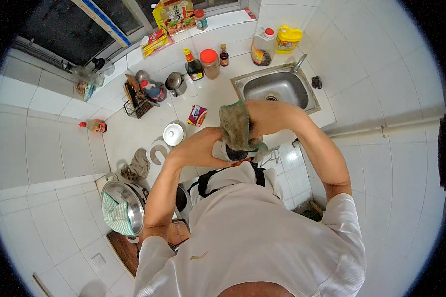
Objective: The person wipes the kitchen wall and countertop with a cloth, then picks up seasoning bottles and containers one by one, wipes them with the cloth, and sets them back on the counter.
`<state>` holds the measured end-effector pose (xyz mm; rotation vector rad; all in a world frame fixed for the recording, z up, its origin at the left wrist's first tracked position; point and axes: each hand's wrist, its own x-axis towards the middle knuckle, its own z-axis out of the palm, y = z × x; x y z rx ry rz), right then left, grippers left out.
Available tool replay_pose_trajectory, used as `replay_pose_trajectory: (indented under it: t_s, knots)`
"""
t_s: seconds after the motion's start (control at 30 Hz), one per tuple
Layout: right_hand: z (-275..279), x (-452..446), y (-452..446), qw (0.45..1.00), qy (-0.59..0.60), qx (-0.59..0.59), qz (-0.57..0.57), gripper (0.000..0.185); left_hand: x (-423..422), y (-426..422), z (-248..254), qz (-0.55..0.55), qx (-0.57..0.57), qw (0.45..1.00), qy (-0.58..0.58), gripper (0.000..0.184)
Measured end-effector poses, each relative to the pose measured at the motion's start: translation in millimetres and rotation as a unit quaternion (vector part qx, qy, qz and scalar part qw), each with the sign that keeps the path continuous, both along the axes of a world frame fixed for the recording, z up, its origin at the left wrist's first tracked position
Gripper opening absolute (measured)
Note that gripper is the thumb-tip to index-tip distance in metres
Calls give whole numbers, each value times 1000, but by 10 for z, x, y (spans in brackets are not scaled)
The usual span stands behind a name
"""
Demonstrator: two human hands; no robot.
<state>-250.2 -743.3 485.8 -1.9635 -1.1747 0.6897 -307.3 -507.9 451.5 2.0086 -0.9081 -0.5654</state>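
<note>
In front of my waist, my left hand (199, 148) is closed around a pale container (221, 150) with a dark part facing down toward me. Its exact kind is hard to make out, because the cloth and my fingers cover much of it. My right hand (272, 118) grips a grey-brown cloth (234, 123) with a green edge. The cloth hangs over the container and appears to touch it. Some of my right fingers are hidden behind the cloth.
A steel sink (275, 89) with a tap (299, 63) lies beyond my right hand. Along the counter's back stand a red-lidded jar (209, 64) and several bottles. A white lidded pot (174, 134), a small packet (197, 115), a rag (137, 165) and a large steel pot (136, 203) are leftward.
</note>
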Motion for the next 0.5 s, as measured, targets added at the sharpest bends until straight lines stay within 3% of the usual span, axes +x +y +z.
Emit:
replay_pose_trajectory:
  t_s: [0.17, 0.3, 0.37, 0.5]
  knots:
    - [-155, 76, -17, 999, 31, -25, -6, 28, -7, 62, -15, 27, 22, 999, 34, 67]
    - [-256, 78, -45, 997, 25, 53, -51, 30, 3, 169, -323, 67, -11, 998, 7, 73]
    - [-425, 112, -46, 989, 15, 129, -71, 29, 15, 154, -222, 93, -38, 995, 26, 75]
    - [-503, -39, -72, 976, -11, 150, -159, 30, 6, 157, -219, 123, -90, 988, 40, 77]
